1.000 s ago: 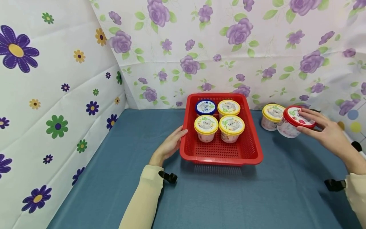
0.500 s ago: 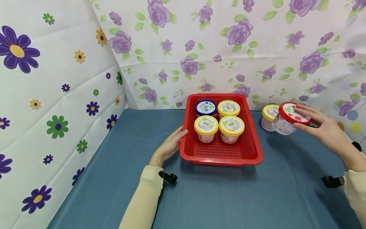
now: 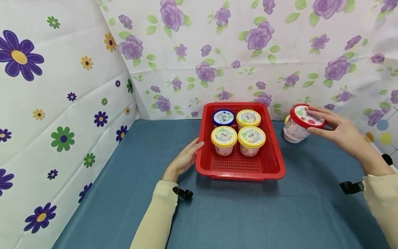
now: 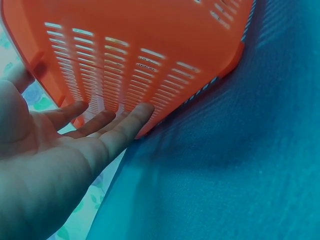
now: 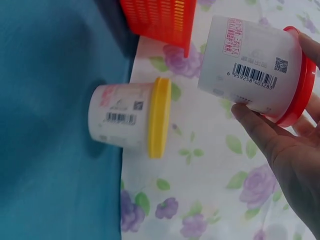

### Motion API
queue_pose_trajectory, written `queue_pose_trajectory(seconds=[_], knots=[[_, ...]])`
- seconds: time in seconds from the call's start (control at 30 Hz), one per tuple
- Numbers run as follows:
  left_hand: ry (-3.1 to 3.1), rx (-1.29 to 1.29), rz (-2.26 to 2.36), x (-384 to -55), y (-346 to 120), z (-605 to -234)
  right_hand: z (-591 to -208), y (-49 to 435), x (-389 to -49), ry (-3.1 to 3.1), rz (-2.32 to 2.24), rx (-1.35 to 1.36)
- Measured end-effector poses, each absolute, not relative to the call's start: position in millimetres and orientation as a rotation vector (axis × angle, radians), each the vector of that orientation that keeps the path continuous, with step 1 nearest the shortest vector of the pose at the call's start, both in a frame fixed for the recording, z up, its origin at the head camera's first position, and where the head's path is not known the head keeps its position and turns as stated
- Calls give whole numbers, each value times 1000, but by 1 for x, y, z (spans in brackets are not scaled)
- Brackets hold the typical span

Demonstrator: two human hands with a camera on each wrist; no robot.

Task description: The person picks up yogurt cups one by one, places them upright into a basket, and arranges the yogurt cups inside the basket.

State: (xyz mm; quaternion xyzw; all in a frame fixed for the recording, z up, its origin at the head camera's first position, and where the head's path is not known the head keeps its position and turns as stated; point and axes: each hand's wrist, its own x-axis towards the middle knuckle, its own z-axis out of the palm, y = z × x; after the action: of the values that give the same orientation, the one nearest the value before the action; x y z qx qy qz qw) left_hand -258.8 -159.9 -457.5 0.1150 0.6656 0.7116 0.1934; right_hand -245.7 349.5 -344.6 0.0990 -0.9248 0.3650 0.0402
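Observation:
My right hand (image 3: 345, 135) holds a tub with a red lid (image 3: 296, 129), gripping it around the lid and side. The tub is tilted in the air, its printed barcode side facing the right wrist camera. Behind it stands a yellow-lidded tub (image 5: 120, 115), mostly hidden in the head view. A red plastic basket (image 3: 240, 175) sits in the middle. My left hand (image 3: 183, 160) grips the basket's left side, thumb at the rim and fingers against the slotted outer wall (image 4: 125, 65). Inside the basket are one blue-lidded tub (image 3: 224, 117) and three yellow-lidded tubs (image 3: 224, 136).
Blue-grey cloth (image 3: 242, 214) covers the table. A flowered sheet (image 3: 186, 86) hangs along the back edge, and another flower-printed sheet (image 3: 77, 121) borders the left. The basket's front part shows its bare perforated floor.
My right hand has carried the red-lidded tub left and slightly up, so it now covers most of the yellow-lidded tub in the head view. The left hand and basket stay put.

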Motion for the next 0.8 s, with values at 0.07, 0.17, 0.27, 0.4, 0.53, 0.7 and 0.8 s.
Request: queue_pose_trajectory(seconds=[0.07,0.17,0.27,0.4,0.53,0.7,0.8], knots=[[1866,326,1997,-259,-160,-458,-342,346,-248,-2830,1111,325],[1874,329,1992,-259,-160,-458,-340,340,-249,-2814,1099,356],[1880,326,1989,-259,-160,-458,-340,335,-250,-2794,1113,385],[1878,325,1992,-259,-160,-458,-339,330,-251,-2773,1153,417],[1875,341,1992,-259,-160,-458,-335,322,-252,-2732,1212,488],[1883,341,1989,-259,-160,-458,-332,311,-254,-2665,1222,603],[1875,342,1995,-259,-160,-459,-332,307,-256,-2643,1243,637]])
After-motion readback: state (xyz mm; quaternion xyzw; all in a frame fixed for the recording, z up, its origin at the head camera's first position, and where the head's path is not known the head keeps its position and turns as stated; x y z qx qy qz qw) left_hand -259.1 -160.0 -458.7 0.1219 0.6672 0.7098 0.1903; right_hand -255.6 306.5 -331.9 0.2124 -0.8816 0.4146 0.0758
